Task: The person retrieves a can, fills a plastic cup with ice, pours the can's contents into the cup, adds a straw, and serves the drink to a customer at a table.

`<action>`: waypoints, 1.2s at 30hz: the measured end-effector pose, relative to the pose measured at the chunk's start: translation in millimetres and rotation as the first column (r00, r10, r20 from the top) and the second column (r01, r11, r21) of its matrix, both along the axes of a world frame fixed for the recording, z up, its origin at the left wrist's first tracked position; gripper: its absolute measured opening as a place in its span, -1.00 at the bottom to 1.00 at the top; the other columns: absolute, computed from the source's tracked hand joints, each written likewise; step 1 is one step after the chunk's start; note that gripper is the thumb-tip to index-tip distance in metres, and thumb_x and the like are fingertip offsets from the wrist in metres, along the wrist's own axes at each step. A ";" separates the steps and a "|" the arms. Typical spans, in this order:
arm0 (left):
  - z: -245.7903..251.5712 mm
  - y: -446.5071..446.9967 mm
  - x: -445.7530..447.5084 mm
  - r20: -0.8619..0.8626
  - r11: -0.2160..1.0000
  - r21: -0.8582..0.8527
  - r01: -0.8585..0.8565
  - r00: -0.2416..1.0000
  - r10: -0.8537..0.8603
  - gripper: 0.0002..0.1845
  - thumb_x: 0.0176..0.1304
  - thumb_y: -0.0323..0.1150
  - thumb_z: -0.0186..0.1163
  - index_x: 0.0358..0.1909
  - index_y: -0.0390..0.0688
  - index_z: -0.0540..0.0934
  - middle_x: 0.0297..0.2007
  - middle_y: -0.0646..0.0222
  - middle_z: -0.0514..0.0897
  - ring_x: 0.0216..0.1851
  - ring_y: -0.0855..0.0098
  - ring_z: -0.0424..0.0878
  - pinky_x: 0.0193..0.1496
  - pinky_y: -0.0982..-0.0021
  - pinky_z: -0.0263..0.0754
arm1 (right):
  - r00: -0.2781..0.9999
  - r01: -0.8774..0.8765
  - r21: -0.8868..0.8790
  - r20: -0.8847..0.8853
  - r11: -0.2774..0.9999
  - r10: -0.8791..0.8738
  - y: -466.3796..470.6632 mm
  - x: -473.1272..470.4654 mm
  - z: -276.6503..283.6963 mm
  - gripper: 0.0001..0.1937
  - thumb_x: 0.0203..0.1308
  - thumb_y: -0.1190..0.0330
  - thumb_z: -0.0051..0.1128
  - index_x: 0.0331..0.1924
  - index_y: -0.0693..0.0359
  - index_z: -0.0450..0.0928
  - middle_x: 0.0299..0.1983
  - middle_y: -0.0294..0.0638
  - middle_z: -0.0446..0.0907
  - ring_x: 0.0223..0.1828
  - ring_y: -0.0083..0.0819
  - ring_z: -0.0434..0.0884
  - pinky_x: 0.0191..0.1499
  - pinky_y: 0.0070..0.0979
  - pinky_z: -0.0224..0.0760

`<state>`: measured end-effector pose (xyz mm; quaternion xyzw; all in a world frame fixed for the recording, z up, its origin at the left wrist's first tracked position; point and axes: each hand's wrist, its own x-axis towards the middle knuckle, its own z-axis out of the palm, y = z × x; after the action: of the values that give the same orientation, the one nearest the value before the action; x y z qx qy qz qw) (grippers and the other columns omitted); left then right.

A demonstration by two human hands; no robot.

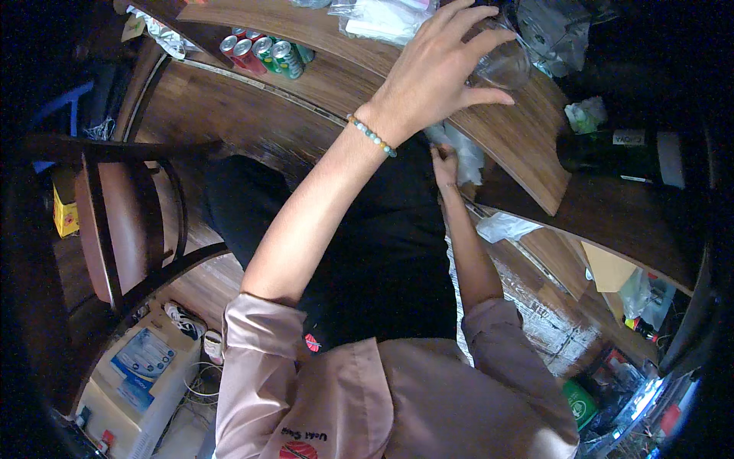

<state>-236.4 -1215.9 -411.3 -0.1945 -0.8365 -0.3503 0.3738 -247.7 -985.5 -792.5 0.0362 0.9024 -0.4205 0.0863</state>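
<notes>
My left hand [433,66], with a beaded bracelet [373,136] at its wrist, reaches over a wooden shelf board [504,132]. Its fingers are spread and the thumb stands apart. A clear plastic container [506,64] lies just beyond, partly behind the fingers; I see no grip on it. Lower down, my right hand [446,166] is beside a crumpled translucent plastic bag [465,155] under the board's edge. Its fingers are curled and partly hidden, so whether they hold the bag is unclear.
Red and green drink cans [265,53] stand on a lower shelf at upper left. White plastic-wrapped packs [381,23] lie on the board. A dark bottle [619,155] is at right. A chair [123,224] and a cardboard box [135,373] are at left.
</notes>
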 end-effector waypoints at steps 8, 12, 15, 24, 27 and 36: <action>-20.1 -2.4 66.0 0.127 0.956 0.192 -0.223 0.971 0.201 0.03 -0.11 -0.03 0.70 0.40 -0.22 0.45 0.39 -0.02 0.45 0.49 -0.13 0.32 0.53 -0.03 0.26 | 0.975 0.223 0.212 -0.033 0.951 -0.221 -17.3 -11.9 10.0 -0.23 0.16 -0.11 0.43 0.12 0.51 0.56 0.03 0.12 0.71 0.05 -0.02 0.72 0.18 -0.25 0.57; -54.0 29.8 106.1 0.278 0.896 0.271 -0.352 0.920 0.277 -0.24 0.08 -0.24 0.63 0.29 -0.24 0.52 0.33 0.03 0.55 0.43 -0.03 0.44 0.49 0.04 0.32 | 0.964 0.158 -0.066 -0.207 0.985 -0.168 11.5 -11.2 -18.2 -0.46 0.22 0.06 0.47 0.00 0.42 0.70 -0.09 -0.04 0.79 -0.08 -0.09 0.78 0.11 -0.28 0.60; -104.7 38.7 125.1 0.481 0.798 0.332 -0.502 0.818 0.315 -0.52 0.29 -0.32 0.48 0.17 -0.27 0.58 0.23 0.03 0.64 0.32 0.05 0.56 0.41 0.15 0.41 | 0.983 0.109 -0.306 -0.111 0.946 -0.149 -34.2 11.3 70.6 -0.77 0.28 0.32 0.40 -0.13 0.31 0.79 -0.17 -0.18 0.83 -0.12 -0.28 0.79 0.06 -0.38 0.61; -203.7 42.1 30.0 0.329 -0.244 0.663 -0.708 0.567 -0.755 -0.11 0.51 0.32 0.04 0.45 -0.32 0.27 0.11 0.06 0.62 0.04 0.13 0.67 0.24 0.02 0.57 | 0.964 -0.196 -0.556 -0.258 0.808 0.057 -56.2 33.3 192.4 -0.86 0.37 0.49 0.25 -0.09 0.33 0.76 -0.18 -0.28 0.80 -0.15 -0.56 0.71 -0.02 -0.50 0.55; -229.7 34.0 12.9 0.202 -0.272 0.725 -0.632 0.573 -0.794 -0.17 0.54 0.36 -0.10 0.36 -0.26 0.41 0.04 0.12 0.66 -0.04 0.16 0.69 -0.02 0.11 0.72 | 0.908 -0.406 -0.443 -0.298 0.800 0.296 -48.0 45.8 212.8 -0.82 0.41 0.52 0.15 -0.02 0.37 0.71 -0.17 -0.28 0.79 -0.15 -0.54 0.72 -0.02 -0.49 0.56; -262.8 38.7 4.5 0.031 -0.340 0.712 -0.614 0.511 -0.859 -0.42 0.65 0.10 -0.09 0.17 -0.25 0.56 0.04 0.13 0.73 -0.08 0.20 0.73 -0.06 0.13 0.72 | 0.979 -0.197 -0.368 -0.122 0.909 0.162 -41.0 42.0 178.1 -0.68 0.51 0.52 0.02 0.24 0.31 0.64 0.11 -0.07 0.74 0.09 -0.44 0.68 0.12 -0.47 0.57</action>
<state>-231.8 -1177.1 -674.1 0.2442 -0.1444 -0.9446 -0.1648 -205.7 -1026.5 -614.4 -0.0830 0.8067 -0.5781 0.0898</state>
